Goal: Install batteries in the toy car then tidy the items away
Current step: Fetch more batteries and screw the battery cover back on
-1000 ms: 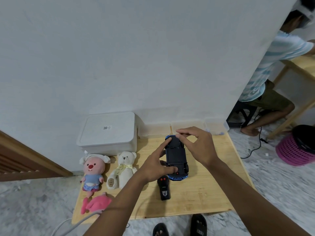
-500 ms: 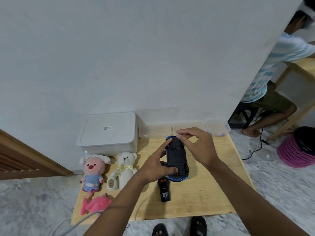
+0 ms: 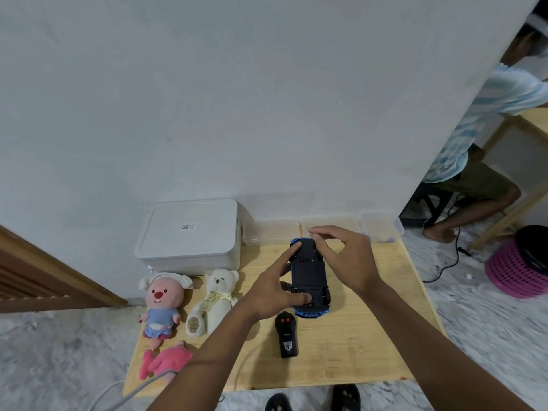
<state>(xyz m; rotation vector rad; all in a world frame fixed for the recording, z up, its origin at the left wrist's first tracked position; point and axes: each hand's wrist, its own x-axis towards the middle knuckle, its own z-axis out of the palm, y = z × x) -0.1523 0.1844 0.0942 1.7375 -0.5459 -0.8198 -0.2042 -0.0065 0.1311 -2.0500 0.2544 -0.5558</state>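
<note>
A blue toy car [image 3: 308, 274] lies upside down on the wooden table [image 3: 370, 345], its black underside facing up. My left hand [image 3: 274, 287] holds the car from the left, index finger stretched to its far end and thumb pressed on its near end. My right hand [image 3: 345, 256] hovers over the car's far right side with fingers curled, fingertips at the car's far end. I cannot tell whether it pinches anything. A black remote control [image 3: 286, 333] with red buttons lies just in front of the car.
A white lidded box [image 3: 189, 232] stands at the back left by the wall. Three clear plastic containers [image 3: 329, 228] line the back edge. Plush toys, a pink beaver [image 3: 163, 301], a white bear [image 3: 212, 301] and a pink one [image 3: 166, 361], lie left. Another person sits at right.
My right hand has shifted slightly at the car's far end; the car and my left hand stay where they were.
</note>
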